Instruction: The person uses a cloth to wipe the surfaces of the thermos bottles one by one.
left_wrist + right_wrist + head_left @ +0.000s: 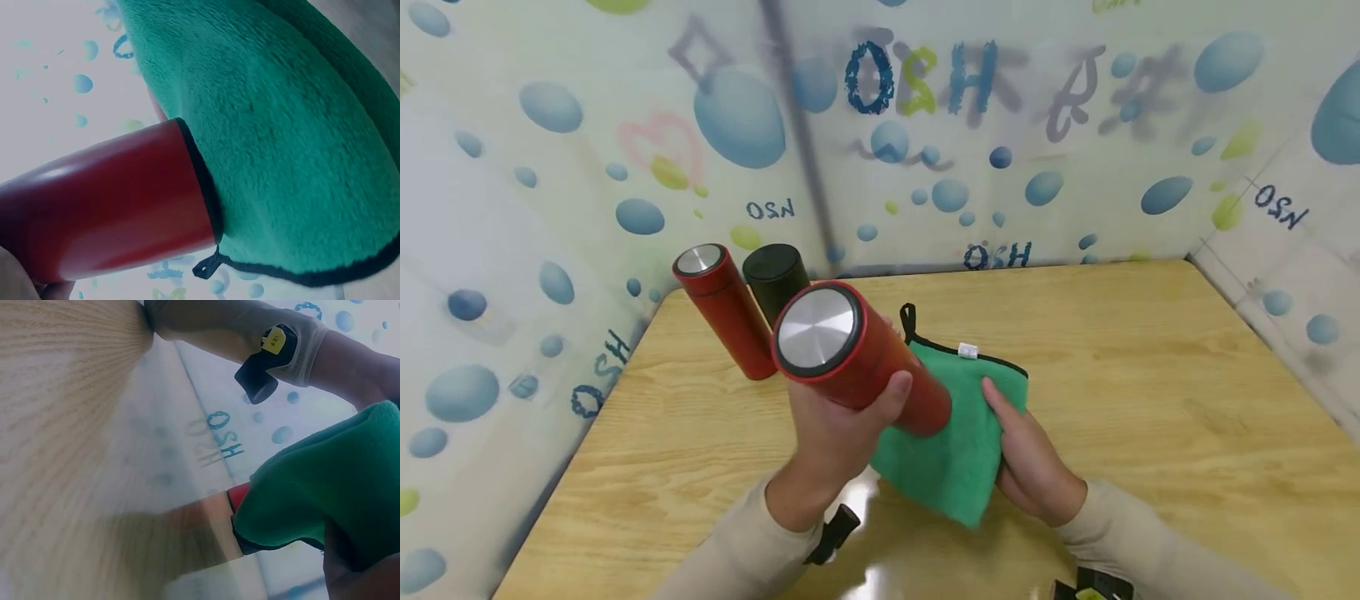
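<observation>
My left hand (838,429) grips a red thermos flask (880,358) with a shiny silver top, tilted so that its top faces the head camera. In my right hand (1033,458) is a green cloth (951,450) with black edging, a hanging loop and a small white tag, pinched between thumb and fingers. The flask's base overlaps the cloth in the head view. From the left wrist, the cloth (262,144) spreads right at the flask's dark-rimmed base (203,181). The right wrist view shows my thumb on the cloth (312,481).
A second red flask (726,312) stands at the back left of the wooden table (1150,375), beside a black flask (775,275) partly hidden by the held one. A patterned wall covering (887,200) rises behind the table's far edge.
</observation>
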Motion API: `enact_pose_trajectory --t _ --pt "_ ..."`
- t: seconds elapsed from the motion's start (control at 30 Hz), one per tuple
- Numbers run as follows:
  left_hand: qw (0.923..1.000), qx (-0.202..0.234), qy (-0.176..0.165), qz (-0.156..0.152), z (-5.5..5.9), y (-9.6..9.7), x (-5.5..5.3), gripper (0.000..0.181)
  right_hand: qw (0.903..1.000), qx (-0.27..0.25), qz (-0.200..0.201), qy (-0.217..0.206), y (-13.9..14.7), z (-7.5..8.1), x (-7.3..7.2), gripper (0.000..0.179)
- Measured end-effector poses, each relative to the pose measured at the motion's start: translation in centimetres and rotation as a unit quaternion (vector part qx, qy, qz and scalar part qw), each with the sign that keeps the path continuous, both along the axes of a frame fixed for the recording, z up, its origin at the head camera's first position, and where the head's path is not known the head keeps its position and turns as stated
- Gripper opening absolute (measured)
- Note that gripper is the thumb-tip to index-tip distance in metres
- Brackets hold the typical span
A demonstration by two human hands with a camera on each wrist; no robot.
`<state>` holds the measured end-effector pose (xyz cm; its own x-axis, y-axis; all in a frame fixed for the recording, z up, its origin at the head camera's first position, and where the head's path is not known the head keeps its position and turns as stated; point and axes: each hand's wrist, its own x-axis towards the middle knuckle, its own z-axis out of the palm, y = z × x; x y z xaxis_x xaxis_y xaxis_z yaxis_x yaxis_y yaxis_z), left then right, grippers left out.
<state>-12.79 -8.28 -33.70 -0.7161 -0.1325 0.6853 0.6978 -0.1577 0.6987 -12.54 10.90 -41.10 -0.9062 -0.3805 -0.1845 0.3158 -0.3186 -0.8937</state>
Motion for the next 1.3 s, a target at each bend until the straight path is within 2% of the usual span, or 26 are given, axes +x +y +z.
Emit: enact_pose_trajectory --t 0.1,0.23,0.33,0.43,0.57,0.7,0.83,1.0,1.17,1.3 --pt "0.9998 0.010 0.013 -0.009 0.0 0.2 -0.1 0.063 0.9998 -0.009 0.005 0.016 0.1 -0.1 0.0 0.043" --pt "0.9990 0.030 0.033 0.000 0.3 0.1 -0.6 0.059 0.9988 -0.013 0.031 0.035 0.5 -0.1 0.1 0.042" --pt "0.9994 0.022 0.026 0.012 0.7 -0.2 -1.0 0.061 0.9976 -0.013 0.057 0.037 0.8 -0.3 -0.1 0.041" --pt "0.9999 0.003 -0.004 0.012 0.6 -0.5 -1.6 0.065 0.9966 0.001 0.080 0.021 1.5 -0.8 -0.5 0.041" --pt "0.9973 -0.040 -0.059 0.016 -0.1 -0.9 -2.9 0.062 0.9940 0.021 0.107 -0.014 3.0 -1.6 -0.8 0.041" --pt "0.9904 -0.087 -0.105 0.022 -0.8 -0.9 -4.5 0.062 0.9904 0.010 0.134 -0.035 4.5 -2.4 -0.8 0.040" --pt "0.9808 -0.126 -0.148 0.019 -1.5 -0.5 -6.1 0.063 0.9821 -0.017 0.184 -0.035 5.4 -2.9 -0.9 0.037" --pt "0.9688 -0.149 -0.198 0.010 -2.7 -0.1 -8.0 0.065 0.9701 -0.027 0.237 -0.046 5.3 -3.5 -1.0 0.035" --pt "0.9589 -0.160 -0.234 0.004 -3.9 1.1 -9.4 0.071 0.9659 -0.040 0.250 -0.056 5.5 -3.8 -0.9 0.035" --pt "0.9571 -0.161 -0.241 -0.006 -4.6 1.7 -10.0 0.073 0.9627 -0.057 0.257 -0.063 5.5 -4.3 -1.0 0.036"
